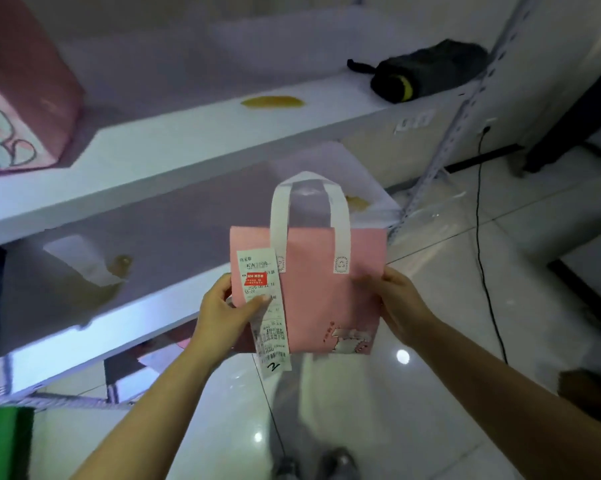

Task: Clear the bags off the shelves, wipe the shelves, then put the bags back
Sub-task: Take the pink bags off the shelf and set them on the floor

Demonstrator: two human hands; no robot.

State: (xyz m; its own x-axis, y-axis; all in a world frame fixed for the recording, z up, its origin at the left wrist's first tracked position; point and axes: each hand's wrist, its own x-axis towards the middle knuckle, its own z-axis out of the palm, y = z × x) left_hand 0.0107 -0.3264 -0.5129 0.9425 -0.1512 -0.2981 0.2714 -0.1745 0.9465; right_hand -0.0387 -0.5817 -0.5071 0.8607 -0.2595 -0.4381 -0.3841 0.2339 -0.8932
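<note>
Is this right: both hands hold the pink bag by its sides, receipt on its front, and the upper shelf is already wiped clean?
Not quite. The head view shows a yellow-brown stain on the upper shelf, so it is not clean. The rest holds: the left hand and right hand hold the pink bag by its sides, with the receipt on its front.

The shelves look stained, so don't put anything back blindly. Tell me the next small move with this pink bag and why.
Probably set the pink bag aside, off the shelves. Both hands, left hand and right hand, hold it clear of the shelving, and yellowish stains remain on the upper shelf and lower shelf, so wiping seems not yet done.
</note>
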